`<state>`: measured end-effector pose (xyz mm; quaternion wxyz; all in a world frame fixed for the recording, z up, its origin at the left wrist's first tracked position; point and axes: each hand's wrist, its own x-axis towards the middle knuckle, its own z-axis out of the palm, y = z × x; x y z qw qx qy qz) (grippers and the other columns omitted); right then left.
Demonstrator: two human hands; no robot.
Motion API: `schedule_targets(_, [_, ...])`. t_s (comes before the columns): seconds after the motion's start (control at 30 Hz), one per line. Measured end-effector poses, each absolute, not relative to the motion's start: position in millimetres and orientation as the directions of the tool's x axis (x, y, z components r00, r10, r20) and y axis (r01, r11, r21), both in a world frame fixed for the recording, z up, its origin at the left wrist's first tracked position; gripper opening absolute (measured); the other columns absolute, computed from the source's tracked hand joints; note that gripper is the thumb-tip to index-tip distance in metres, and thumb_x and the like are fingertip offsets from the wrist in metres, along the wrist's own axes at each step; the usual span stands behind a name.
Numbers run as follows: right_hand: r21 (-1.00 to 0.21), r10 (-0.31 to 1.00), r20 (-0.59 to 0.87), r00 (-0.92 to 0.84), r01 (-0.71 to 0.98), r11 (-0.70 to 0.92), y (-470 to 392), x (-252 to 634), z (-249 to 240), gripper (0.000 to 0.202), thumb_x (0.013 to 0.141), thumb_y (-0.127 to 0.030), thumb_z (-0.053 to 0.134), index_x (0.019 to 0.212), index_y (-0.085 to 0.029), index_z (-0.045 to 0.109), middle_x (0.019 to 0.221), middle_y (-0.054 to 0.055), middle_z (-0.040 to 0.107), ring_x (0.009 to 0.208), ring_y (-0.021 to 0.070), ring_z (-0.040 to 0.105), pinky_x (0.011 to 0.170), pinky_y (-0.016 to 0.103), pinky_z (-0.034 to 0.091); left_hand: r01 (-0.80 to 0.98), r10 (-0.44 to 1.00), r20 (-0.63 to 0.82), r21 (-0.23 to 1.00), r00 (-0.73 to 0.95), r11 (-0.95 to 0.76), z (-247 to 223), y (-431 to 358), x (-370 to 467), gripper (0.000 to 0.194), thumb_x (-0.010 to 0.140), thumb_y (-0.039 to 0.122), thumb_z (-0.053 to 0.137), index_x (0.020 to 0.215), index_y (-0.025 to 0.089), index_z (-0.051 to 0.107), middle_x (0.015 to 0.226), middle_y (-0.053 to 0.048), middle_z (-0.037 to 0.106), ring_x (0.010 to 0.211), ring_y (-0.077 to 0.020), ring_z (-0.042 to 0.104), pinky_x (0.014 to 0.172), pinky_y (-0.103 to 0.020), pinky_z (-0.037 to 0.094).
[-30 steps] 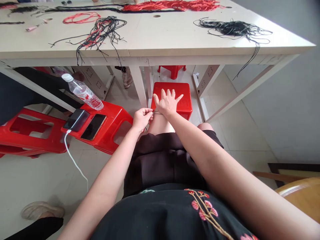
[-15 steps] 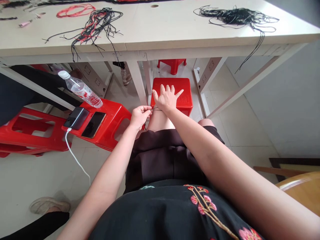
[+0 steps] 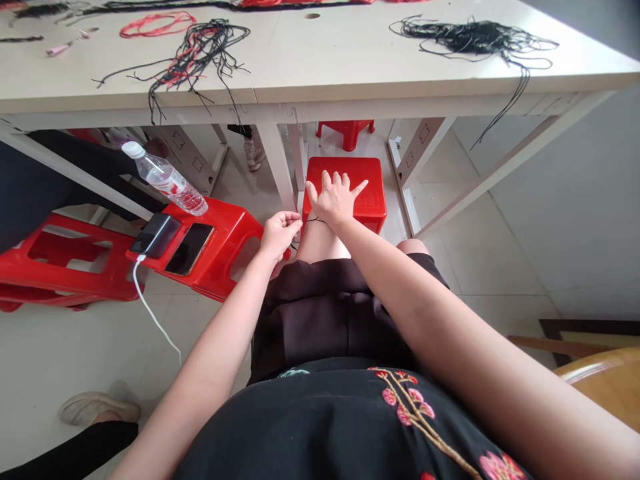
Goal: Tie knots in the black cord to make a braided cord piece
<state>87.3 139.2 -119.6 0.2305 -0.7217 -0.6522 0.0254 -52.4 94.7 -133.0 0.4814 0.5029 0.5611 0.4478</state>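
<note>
My left hand [image 3: 281, 235] is closed, thumb and fingertips pinched on a thin black cord [image 3: 313, 219] beside my bare knee. That cord runs over the knee to the base of my right hand, where its far part is hidden. A dark loose end shows just below the left fingers. Palm down on the knee, my right hand [image 3: 335, 199] lies flat with its fingers spread wide and nothing between them.
A red stool [image 3: 345, 170] stands beyond my knee. At left, another red stool [image 3: 225, 230] carries a water bottle [image 3: 173, 183], a phone [image 3: 189, 249] and a cabled black device [image 3: 157, 235]. Black cord bundles [image 3: 475, 39] lie on the table [image 3: 310, 60]. Someone's shoe [image 3: 97, 408] is at lower left.
The cord between my hands showed as two straight strands; now it curves slightly and looks slacker. The left fingers have shifted a little, while the right hand stays spread on the knee.
</note>
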Motion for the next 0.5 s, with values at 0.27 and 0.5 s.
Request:
schedule_targets(0.27, [-0.395, 0.944, 0.288, 0.160, 0.918, -0.035, 138.5, 86.5, -120.7, 0.067, 0.091, -0.058, 0.016, 0.132, -0.013, 0.044, 0.130, 0.018, 0.051, 0.129, 0.0386, 0.031, 0.099, 0.073, -0.005, 0.145, 0.999, -0.050, 0.988, -0.010, 0.051, -136.0, 95.7, -51.5, 0.014, 0.077, 0.014, 0.056, 0.091, 0.017, 0.057, 0.066, 0.003, 0.059, 0.061, -0.0083, 0.057, 0.062, -0.020, 0.046])
schedule_targets(0.5, [-0.391, 0.941, 0.306, 0.146, 0.920, -0.015, 134.6, 86.5, -118.3, 0.064, 0.092, -0.057, 0.017, 0.128, -0.014, 0.047, 0.126, 0.017, 0.054, 0.126, 0.0371, 0.036, 0.100, 0.072, 0.000, 0.178, 0.992, -0.129, 0.975, -0.009, 0.129, -127.7, 90.4, -52.4, 0.009, 0.081, 0.019, 0.055, 0.089, 0.017, 0.057, 0.064, 0.001, 0.062, 0.056, -0.0084, 0.056, 0.059, -0.020, 0.045])
